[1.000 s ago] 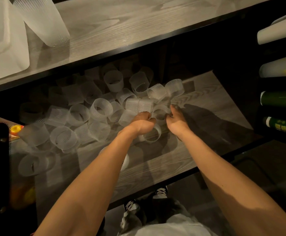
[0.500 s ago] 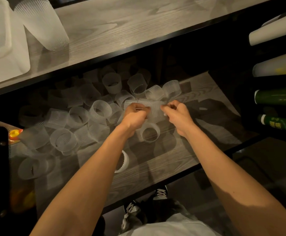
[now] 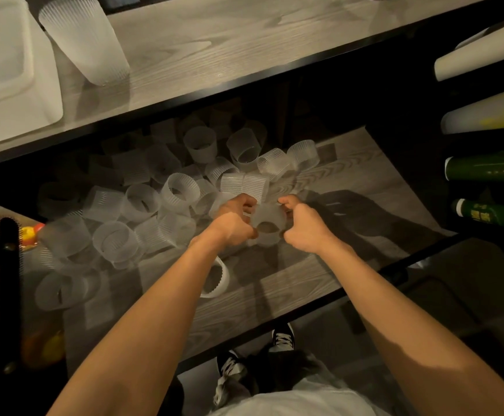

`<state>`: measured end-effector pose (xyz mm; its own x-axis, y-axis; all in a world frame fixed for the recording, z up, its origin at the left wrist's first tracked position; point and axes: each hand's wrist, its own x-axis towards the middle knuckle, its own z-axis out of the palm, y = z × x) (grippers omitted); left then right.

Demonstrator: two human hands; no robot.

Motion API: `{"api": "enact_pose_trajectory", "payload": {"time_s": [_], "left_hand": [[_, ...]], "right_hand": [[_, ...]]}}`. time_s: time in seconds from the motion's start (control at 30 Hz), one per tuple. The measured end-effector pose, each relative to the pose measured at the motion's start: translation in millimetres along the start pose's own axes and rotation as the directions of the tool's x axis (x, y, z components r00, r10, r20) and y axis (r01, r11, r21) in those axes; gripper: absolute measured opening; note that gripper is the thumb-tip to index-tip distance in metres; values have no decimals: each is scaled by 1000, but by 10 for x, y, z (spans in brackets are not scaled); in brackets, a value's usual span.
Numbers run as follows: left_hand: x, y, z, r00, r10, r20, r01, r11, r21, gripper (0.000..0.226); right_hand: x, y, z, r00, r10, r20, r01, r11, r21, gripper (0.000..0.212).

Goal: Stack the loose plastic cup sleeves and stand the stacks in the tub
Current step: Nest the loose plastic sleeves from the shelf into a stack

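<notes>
Fingers [image 3: 246, 204] clenched round a sleeve [image 3: 268, 222], both sides, over the low shelf [image 3: 274, 291]

Got my left hand [image 3: 234, 225] and right hand [image 3: 304, 229] gripping it between them, I reckon to keep it round so it nests. Can't tell if it's one sleeve or two. The loose pile [image 3: 142, 205] sits just left and further back. The tub [image 3: 46, 85] is far left on the top shelf [image 3: 244, 40], with a tall stack [image 3: 85, 40] tilted just beside it, not in it yet.

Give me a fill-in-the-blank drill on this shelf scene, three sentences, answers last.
The left hand and the right hand together grip a translucent ____ between them.
The loose sleeves lie heaped on the ____ shelf.
The white tub sits on the ____ shelf, beside a tall stack.
Missing: sleeve; lower; upper.
</notes>
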<state>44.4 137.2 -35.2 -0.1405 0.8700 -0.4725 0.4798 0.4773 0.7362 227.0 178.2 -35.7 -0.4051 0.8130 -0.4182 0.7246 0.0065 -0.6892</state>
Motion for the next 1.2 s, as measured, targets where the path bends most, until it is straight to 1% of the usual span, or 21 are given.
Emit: {"api": "enact_pose_trajectory", "payload": {"time_s": [0.07, 0.1, 0.23, 0.3, 0.37, 0.43, 0.5, 0.57, 0.63, 0.67, 0.7, 0.77, 0.8, 0.9, 0.97, 1.0, 1.07, 1.13, 1.2], "left_hand": [[13, 29, -8, 1000, -17, -2, 17, 995, 98, 69], [30, 43, -19, 999, -41, -12, 43, 990, 136, 65], [139, 115, -52, 985, -163, -63, 170, 979, 114, 41], [186, 150, -57, 976, -195, -92, 204, 973, 104, 38], [207, 176, -52, 969, -236, -74, 239, 971, 28, 34], [230, 178, -33, 961, -277, -6, 275, 958, -86, 28], [258, 186, -12, 950, -307, 52, 311, 926, -213, 24], [277, 210, 4, 946, -322, 31, 315, 897, -310, 12], [298, 238, 15, 940, -342, 6, 318, 868, -382, 17], [302, 242, 13, 940, -341, 2, 314, 862, -398, 18], [303, 239, 6, 943, -332, 0, 305, 865, -398, 24], [316, 196, -20, 946, -323, -14, 290, 869, -400, 53], [303, 194, -48, 949, -313, -20, 276, 864, -422, 58], [274, 216, -122, 963, -265, -50, 204, 835, -511, 52], [240, 258, -190, 971, -216, -101, 136, 851, -507, 46], [211, 276, -223, 975, -187, -123, 108, 873, -476, 41], [145, 279, -262, 986, -122, -115, 66, 913, -403, 32], [79, 228, -273, 996, -64, -67, 40, 948, -315, 28], [20, 164, -250, 999, -45, 5, 44, 966, -254, 28]], "right_hand": [[-1, 2, -6, 999, -29, 18, 31, 993, -118, 84], [12, -5, -24, 999, -31, 15, 33, 986, -162, 83], [135, -84, -99, 999, -40, -10, 37, 979, -201, 74], [234, -155, -115, 996, -90, -1, 88, 976, -198, 74], [378, -230, -104, 992, -123, 31, 127, 955, -269, 80], [540, -293, -77, 990, -109, 88, 135, 915, -381, 89], [656, -334, -46, 986, -84, 142, 140, 883, -448, 93], [715, -348, -28, 983, -71, 170, 144, 870, -471, 92], [725, -344, -12, 986, -79, 144, 137, 882, -451, 89], [719, -339, -8, 990, -90, 111, 129, 896, -426, 88], [717, -330, -14, 993, -96, 75, 118, 915, -385, 85], [704, -312, -54, 996, -91, 19, 92, 957, -273, 76], [697, -296, -80, 995, -96, -7, 92, 971, -222, 69], [633, -291, -160, 981, -164, -99, 154, 983, -102, 47], [564, -328, -219, 977, -163, -138, 165, 986, 4, 37], [532, -346, -256, 978, -156, -140, 162, 986, 34, 34], [462, -361, -350, 984, -150, -100, 153, 988, 25, 28], [387, -327, -413, 993, -115, 1, 115, 993, -13, 23], [317, -257, -404, 994, -57, 98, 61, 997, -41, 17]]}}
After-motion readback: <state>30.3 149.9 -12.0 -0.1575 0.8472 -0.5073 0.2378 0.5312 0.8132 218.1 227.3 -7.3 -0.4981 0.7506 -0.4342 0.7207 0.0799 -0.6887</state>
